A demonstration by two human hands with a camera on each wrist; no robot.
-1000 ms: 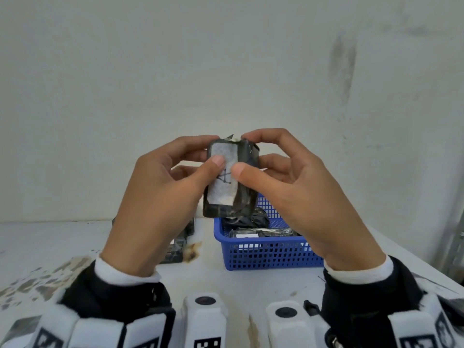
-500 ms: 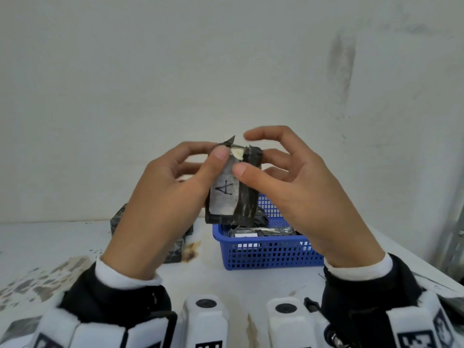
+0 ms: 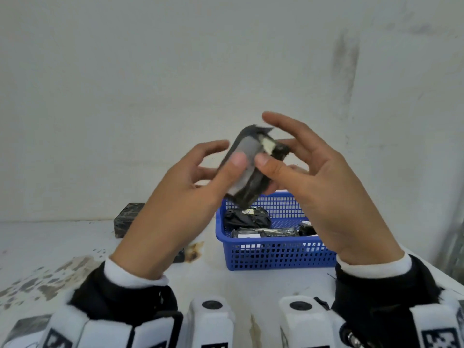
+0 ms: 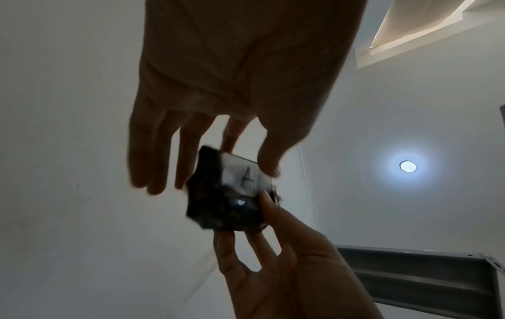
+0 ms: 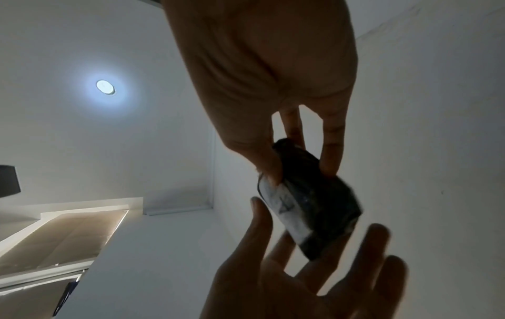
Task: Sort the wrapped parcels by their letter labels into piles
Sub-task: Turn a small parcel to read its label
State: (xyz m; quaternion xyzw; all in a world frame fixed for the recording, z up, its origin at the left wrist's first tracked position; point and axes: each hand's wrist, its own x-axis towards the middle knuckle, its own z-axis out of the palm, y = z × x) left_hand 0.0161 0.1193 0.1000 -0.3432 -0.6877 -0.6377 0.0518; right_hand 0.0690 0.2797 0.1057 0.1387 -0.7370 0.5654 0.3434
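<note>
While both hands hold it up in front of the wall [image 3: 125, 96], the parcel [image 3: 251, 172] hangs above the far edge of the basket [image 3: 276, 254], tilted with its top leaning right. The left hand [image 3: 180, 207] pinches it, thumb on the white label [image 3: 244, 162] and forefinger behind; its other fingers are spread loose. The right hand [image 3: 331, 197] grips the parcel's right side between thumb and fingers, with the forefinger lifted clear above it.

Behind the left hand, a dark block [image 3: 125, 218] sits on the table [image 3: 50, 247], mostly covered by the wrist. A brown scorch mark [image 3: 193, 251] shows on the tabletop just left of the basket. Two white wrist cameras [image 3: 211, 320] fill the lower edge of the head view.

From the head, the label is blurred and the thumbs cover it, so no letter can be read there. Seen from the left wrist, the label [image 4: 246, 174] carries a letter that looks like an A, though it is dim. The right wrist view shows the parcel [image 5: 314, 198] edge-on, its label smeared by motion. A pale patch shows at the parcel's torn top corner.

Inside the blue basket lie more black wrapped parcels [image 3: 247, 218], one crumpled at the back and a flatter one with a white label in front; the right hand hides the basket's right end.
</note>
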